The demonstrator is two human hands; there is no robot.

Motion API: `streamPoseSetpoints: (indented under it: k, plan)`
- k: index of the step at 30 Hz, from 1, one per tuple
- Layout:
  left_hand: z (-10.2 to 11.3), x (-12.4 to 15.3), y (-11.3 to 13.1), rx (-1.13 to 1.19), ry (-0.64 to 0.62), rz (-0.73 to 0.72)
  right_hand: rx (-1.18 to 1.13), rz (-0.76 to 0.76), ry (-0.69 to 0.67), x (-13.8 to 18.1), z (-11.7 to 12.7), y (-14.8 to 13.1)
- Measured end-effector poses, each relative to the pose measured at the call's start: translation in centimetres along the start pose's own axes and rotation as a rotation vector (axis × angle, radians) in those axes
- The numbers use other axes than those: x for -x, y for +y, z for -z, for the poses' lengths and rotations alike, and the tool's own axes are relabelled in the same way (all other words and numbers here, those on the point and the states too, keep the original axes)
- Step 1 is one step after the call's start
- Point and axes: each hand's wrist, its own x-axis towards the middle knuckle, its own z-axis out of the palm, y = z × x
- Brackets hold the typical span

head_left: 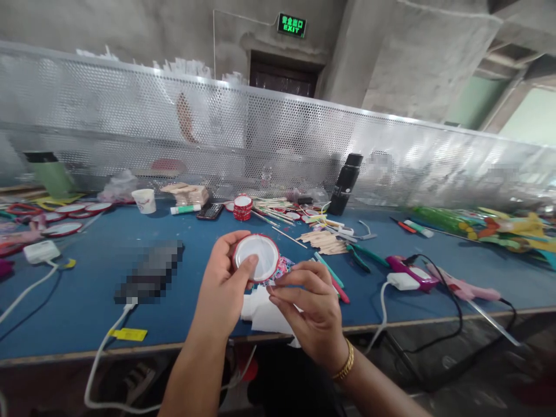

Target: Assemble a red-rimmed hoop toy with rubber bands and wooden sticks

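My left hand (222, 286) grips a round white disc with a red rim (264, 255), tilted to face me, with the thumb pressed on its white face. Close to the disc's lower right edge, the thumb and fingers of my right hand (310, 301) are pinched together; what they hold is too small to make out. A pink and blue patterned piece (284, 266) shows between the disc and my right fingers, partly hidden. Under both hands lies crumpled white paper (267, 313) at the table edge. Green and red sticks (332, 271) lie just beyond my right hand.
A blue table (174, 318) carries a phone (150, 271) on a white cable, stacked red-rimmed discs (242, 208), wooden sticks (328, 241), pliers (362, 258), a pink glue gun (464, 286), a paper cup (145, 201) and a black bottle (346, 184). Behind stands a perforated metal partition (295, 133).
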Motion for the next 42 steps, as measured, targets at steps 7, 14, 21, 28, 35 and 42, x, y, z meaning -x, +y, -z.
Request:
streamPoseSetpoints:
  k: [7,14,21,28,35,42]
  plan:
    - [-0.1,-0.1,-0.2,-0.030,0.006,-0.008,0.002,0.014,0.009,0.3,0.0,0.1]
    - [-0.5,-0.5,-0.2,-0.032,0.023,-0.015,0.017,-0.037,0.000,0.6,-0.1,0.5]
    - [-0.7,-0.6,-0.8,-0.054,0.020,-0.029,0.000,-0.015,-0.020,0.6,0.1,0.6]
    - [-1.1,-0.8,-1.0,-0.079,0.067,-0.026,0.017,-0.064,-0.036,1.6,0.5,0.9]
    - [-0.8,-0.9,-1.1,-0.135,0.080,-0.039,0.043,-0.279,0.051,0.3,0.7,1.4]
    - [-1.1,-0.8,-0.9,-0.278,-0.027,-0.090,0.133,-0.281,-0.090,-2.2,0.0,2.0]
